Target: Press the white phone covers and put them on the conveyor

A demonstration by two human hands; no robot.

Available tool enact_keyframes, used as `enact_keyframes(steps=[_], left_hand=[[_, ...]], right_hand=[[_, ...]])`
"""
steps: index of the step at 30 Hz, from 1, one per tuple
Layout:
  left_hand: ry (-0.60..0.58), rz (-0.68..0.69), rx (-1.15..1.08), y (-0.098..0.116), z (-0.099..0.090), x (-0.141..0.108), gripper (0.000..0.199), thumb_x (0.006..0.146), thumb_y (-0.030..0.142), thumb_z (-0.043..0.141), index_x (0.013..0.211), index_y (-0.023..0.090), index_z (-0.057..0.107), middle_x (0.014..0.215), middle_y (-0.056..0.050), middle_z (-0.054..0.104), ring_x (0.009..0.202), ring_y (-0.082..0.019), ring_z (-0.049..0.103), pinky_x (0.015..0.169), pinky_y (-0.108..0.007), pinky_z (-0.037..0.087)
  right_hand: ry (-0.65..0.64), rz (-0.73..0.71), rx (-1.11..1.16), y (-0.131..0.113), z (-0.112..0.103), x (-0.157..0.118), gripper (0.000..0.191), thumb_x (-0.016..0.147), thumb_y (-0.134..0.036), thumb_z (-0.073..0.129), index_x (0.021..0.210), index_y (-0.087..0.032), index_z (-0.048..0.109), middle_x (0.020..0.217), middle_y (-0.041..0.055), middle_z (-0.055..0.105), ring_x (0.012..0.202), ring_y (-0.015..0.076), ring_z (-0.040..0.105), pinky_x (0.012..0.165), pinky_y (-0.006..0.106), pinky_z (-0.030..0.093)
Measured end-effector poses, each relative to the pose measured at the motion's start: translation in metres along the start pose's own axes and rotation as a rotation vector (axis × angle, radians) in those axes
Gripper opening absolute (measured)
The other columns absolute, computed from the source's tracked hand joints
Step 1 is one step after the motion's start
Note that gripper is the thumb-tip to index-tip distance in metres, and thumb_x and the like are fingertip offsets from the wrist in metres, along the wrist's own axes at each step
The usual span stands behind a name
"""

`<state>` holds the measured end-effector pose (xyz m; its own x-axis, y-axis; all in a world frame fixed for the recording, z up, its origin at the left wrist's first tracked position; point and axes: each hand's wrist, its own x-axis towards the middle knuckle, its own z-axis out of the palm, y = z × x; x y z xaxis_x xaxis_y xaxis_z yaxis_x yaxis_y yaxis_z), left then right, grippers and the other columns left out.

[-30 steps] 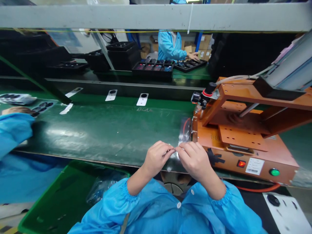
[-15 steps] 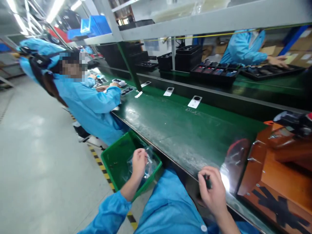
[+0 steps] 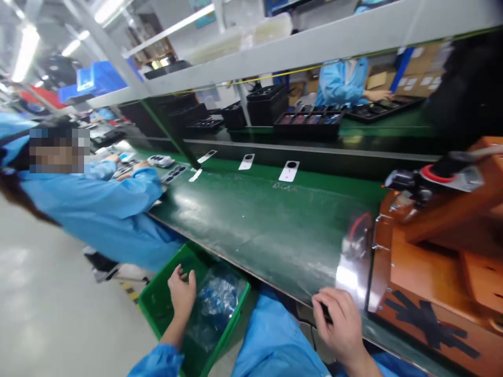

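Note:
My left hand point(image 3: 183, 293) is over the left side of a green plastic bin point(image 3: 147, 301), its fingers apart and nothing visible in them. Beside it, inside the bin, lies a crumpled clear plastic bag point(image 3: 222, 298) with a bluish tint. My right hand point(image 3: 340, 322) rests at the front edge of the green-topped bench point(image 3: 251, 225), fingers curled toward the thumb. A dark patch shows between thumb and fingers; whether it is a small object or shadow I cannot make out.
An orange fixture point(image 3: 428, 272) with black tape stands at right, beside a clear plastic sheet point(image 3: 353, 262). White cards point(image 3: 289, 172) with black discs line the bench's back. A co-worker in blue point(image 3: 98, 209) sits at left; another works beyond black trays point(image 3: 308, 119).
My left hand has opened and moved left, away from the clear bag, which now lies in the bin. My right hand stays curled at the bench edge. The view has turned right.

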<state>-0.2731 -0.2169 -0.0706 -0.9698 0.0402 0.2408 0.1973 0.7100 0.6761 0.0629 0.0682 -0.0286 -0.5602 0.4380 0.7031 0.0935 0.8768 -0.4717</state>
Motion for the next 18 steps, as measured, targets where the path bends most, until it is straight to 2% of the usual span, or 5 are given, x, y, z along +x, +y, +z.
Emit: enact_keyframes(steps=[4,6,12,15,18], left_hand=[[-0.103,0.382,-0.085,0.107,0.045,0.031,0.046,0.091,0.066,0.052,0.133,0.047,0.056,0.126,-0.003,0.066,0.116,-0.029,0.064,0.102,-0.053,0.055],[-0.298,0.563,-0.071,0.178,0.090,0.049,0.043,0.095,0.057,0.053,0.126,0.031,0.066,0.126,-0.011,0.067,0.120,-0.030,0.063,0.105,-0.050,0.053],[-0.545,0.568,0.076,0.371,0.230,0.098,0.043,0.090,0.046,0.072,0.111,0.009,0.070,0.112,-0.020,0.070,0.111,-0.030,0.066,0.100,-0.045,0.052],[-0.570,0.530,0.153,0.423,0.261,0.103,0.046,0.091,0.047,0.072,0.115,0.008,0.067,0.116,-0.019,0.069,0.113,-0.031,0.065,0.097,-0.049,0.053],[-0.590,0.591,0.170,0.446,0.267,0.102,0.040,0.097,0.044,0.066,0.125,0.015,0.063,0.125,-0.011,0.066,0.110,-0.024,0.066,0.095,-0.046,0.057]], right_hand=[[0.101,-0.085,-0.071,0.002,0.002,-0.009,0.014,0.092,-0.013,0.065,0.100,-0.023,0.069,0.092,0.0049,0.072,0.079,0.0199,0.068,0.066,0.038,0.060],[0.117,-0.098,-0.074,0.001,0.004,-0.011,0.015,0.092,-0.012,0.064,0.101,-0.023,0.070,0.092,0.0052,0.072,0.079,0.0199,0.069,0.067,0.038,0.061],[0.192,-0.103,-0.128,-0.004,0.002,-0.008,0.018,0.089,-0.009,0.059,0.096,-0.022,0.069,0.086,0.0053,0.072,0.073,0.0200,0.069,0.064,0.036,0.061],[0.291,-0.094,-0.215,-0.006,0.010,-0.004,0.016,0.088,-0.009,0.056,0.086,-0.021,0.066,0.075,0.0035,0.070,0.063,0.0181,0.066,0.058,0.034,0.059],[0.400,-0.029,-0.245,-0.007,0.024,-0.001,0.019,0.085,-0.008,0.052,0.078,-0.023,0.062,0.067,0.0019,0.066,0.056,0.0173,0.062,0.052,0.033,0.056]])
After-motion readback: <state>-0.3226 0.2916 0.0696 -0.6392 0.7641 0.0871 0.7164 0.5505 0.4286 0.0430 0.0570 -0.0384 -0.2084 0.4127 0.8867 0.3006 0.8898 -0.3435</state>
